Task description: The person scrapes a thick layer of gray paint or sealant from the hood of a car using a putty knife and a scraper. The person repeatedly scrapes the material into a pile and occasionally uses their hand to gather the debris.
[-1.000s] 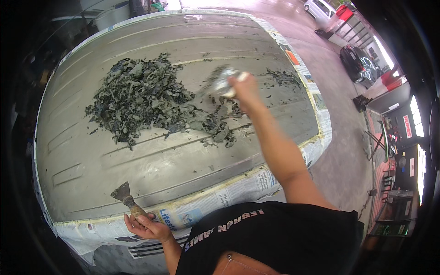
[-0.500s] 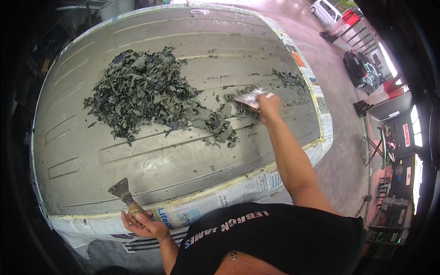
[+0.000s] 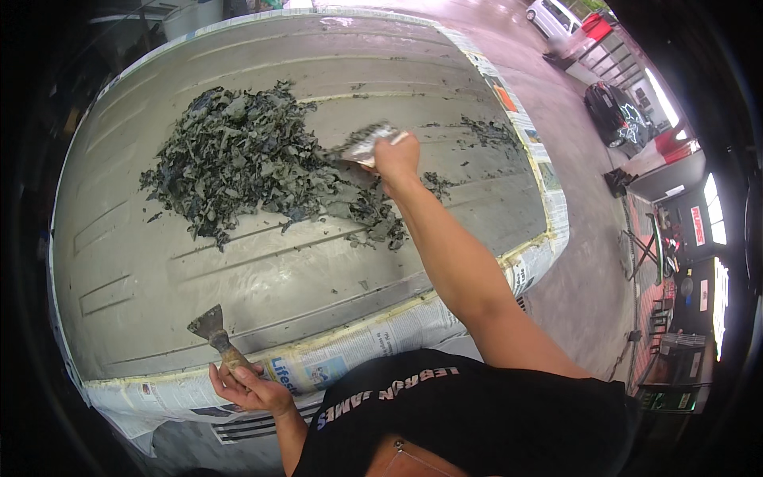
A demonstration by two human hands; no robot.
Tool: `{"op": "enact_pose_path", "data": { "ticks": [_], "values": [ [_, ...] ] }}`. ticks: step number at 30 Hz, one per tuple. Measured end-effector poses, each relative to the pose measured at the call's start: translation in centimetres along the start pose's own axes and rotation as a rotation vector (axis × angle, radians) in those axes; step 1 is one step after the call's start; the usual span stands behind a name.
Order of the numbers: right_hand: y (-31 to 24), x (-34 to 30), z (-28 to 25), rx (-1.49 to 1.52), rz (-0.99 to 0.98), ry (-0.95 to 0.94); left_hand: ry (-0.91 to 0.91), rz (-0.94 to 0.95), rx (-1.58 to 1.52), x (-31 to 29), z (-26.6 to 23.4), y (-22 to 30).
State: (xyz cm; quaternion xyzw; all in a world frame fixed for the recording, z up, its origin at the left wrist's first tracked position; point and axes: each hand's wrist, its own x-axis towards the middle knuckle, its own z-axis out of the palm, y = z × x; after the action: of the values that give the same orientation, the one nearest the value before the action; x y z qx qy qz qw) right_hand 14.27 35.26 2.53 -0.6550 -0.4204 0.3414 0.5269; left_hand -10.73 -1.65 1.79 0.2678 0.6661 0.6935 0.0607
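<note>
Scraper (image 3: 210,324) in its grip, the left hand (image 3: 258,389) turns palm up at the near edge of a broad, ribbed grey panel (image 3: 119,238), fingers curled loosely round the worn handle, the blade pointing to eleven o'clock and well apart from the flakes. That hand keeps much the same pose as half a second ago. Beyond it, at twelve o'clock, spreads a large heap (image 3: 246,155) of torn dark and grey-green flakes, thinning into a tail (image 3: 385,226) on its four o'clock side. The change comes at the heap's right flank: the right hand (image 3: 395,159) has swung toward nine o'clock, closed around a flat, shiny, pale object (image 3: 369,145) whose exact kind is blurred. The swing brings that object up close to the loose flakes; whether it touches them is hard to tell. From the right hand, the heap's bulk now lies near, at nine o'clock, with the tail just below at six. A smaller scatter (image 3: 489,131) sits apart between two and three o'clock, short of the newspaper border (image 3: 547,171) taped along the panel's right edge.
</note>
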Motion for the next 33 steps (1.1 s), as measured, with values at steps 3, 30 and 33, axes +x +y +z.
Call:
{"op": "enact_pose_path", "data": {
  "ticks": [3,30,33],
  "values": [
    [-8.1,-2.8,-1.5,0.101,0.012,-0.209,-0.010,0.040,-0.008,0.1,-1.0,-0.9],
    [-5.0,-4.7,-3.1,-0.102,0.246,-0.760,-0.011,-0.014,-0.054,-0.3,-0.6,-0.4],
    [-8.7,-6.0,1.7,-0.059,0.231,-0.783,0.021,-0.022,-0.058,-0.3,-0.5,-0.1]
  ]
}}
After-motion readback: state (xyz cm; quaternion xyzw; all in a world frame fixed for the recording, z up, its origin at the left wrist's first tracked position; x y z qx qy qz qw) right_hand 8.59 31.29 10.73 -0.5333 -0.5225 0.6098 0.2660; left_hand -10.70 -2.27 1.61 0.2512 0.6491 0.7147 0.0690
